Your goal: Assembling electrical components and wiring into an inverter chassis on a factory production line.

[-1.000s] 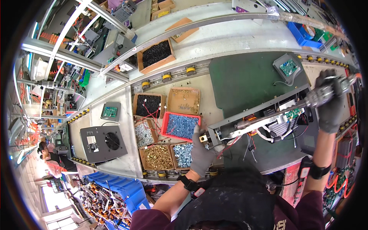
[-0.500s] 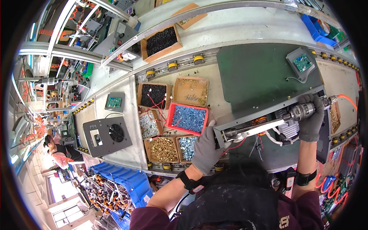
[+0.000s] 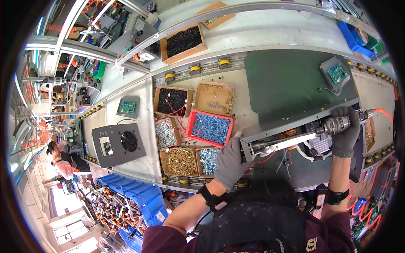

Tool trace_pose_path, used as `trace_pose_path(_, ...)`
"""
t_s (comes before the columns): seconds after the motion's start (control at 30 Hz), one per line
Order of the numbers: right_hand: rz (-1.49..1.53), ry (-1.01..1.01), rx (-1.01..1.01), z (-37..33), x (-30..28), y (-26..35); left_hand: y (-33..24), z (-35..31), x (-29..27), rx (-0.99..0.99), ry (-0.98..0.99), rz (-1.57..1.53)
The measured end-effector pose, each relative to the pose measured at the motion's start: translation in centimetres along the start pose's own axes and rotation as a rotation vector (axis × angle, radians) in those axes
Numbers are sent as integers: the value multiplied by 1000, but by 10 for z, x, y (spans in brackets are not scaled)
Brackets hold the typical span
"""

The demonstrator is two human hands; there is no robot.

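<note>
My right hand (image 3: 346, 137), in a grey glove, is wrapped round a silver air screwdriver (image 3: 333, 126) fed by an orange hose. The tool lies lengthwise inside an open dark grey metal case (image 3: 291, 123), its long shaft pointing left to the case's end wall. My left hand (image 3: 230, 164), also gloved, grips that left end corner, thumb on the near edge; its other fingers are partly hidden. Within the case are white cables and a finned silver heat sink (image 3: 319, 144). Whether the tool's tip meets a screw cannot be seen.
Left of the case stand a red tray of bluish screws (image 3: 230, 130) and several cardboard boxes, one with brass-coloured parts (image 3: 179, 162). A dark panel with a fan (image 3: 118, 145) lies farther left. A green circuit board (image 3: 336, 73) rests on the dark green sheet (image 3: 295, 84).
The whole scene sits slightly farther right and lower in the picture. Both hands keep their holds on the case and the air screwdriver.
</note>
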State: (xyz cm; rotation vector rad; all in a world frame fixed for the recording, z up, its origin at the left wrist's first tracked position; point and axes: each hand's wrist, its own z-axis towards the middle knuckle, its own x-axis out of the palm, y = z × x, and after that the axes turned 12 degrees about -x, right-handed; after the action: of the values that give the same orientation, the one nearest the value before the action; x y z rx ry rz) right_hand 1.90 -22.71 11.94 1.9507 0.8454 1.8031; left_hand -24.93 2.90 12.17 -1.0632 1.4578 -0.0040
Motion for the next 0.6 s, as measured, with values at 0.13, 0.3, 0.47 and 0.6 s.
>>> trace_pose_path(0.13,-45,108,48,8,-1,11,0,-2,0,-40,19,-1)
trace_pose_path(0.3,-194,457,-26,18,126,76,2,-2,2,-59,87,48)
trace_pose_path(0.47,-684,769,-517,29,315,44,-1,0,7,-47,82,121)
trace_pose_path(0.6,-771,802,-816,43,460,-47,-4,-3,7,-29,138,181)
